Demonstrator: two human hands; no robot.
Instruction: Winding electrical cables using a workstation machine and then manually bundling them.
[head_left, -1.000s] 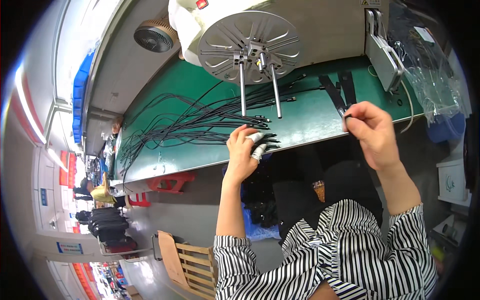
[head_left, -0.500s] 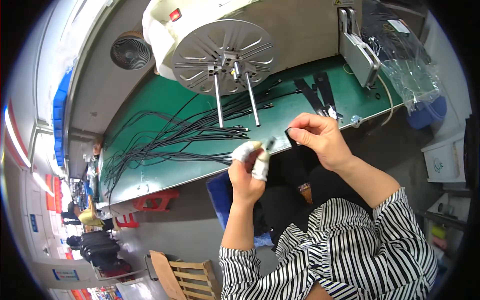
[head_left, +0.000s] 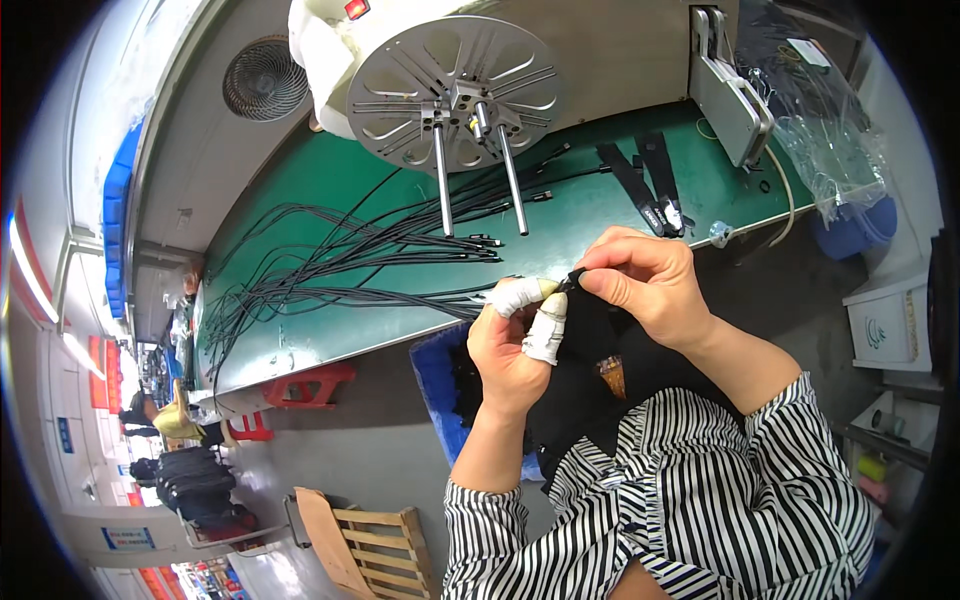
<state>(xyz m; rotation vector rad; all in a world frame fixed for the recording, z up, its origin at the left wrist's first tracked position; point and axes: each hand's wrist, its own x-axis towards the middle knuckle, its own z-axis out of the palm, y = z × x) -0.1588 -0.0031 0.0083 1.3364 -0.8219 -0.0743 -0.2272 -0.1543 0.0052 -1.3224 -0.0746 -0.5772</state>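
Note:
My left hand (head_left: 512,350), with white tape wrapped round its thumb and forefinger, pinches the end of a black cable (head_left: 450,304) from the group on the table. Close against those fingertips, my right hand (head_left: 652,285) pinches a small black strip (head_left: 573,278), which looks like a strap. The fingers hide most of where strip and cable meet. Many more black cables (head_left: 320,262) with plug ends lie spread on the green table (head_left: 300,355). Black straps (head_left: 630,187) rest on it beyond my right hand.
Over the table a slotted metal disc (head_left: 400,75) with two rods (head_left: 444,180) juts from a machine. A hinged metal plate (head_left: 735,110) stands at the right. Below the table edge are a blue bin (head_left: 440,400) and a red stool (head_left: 310,388). A fan (head_left: 264,80) is at left.
My left hand has moved right and brought the cable end up against the strip in my right hand. The two hands' fingertips now meet.

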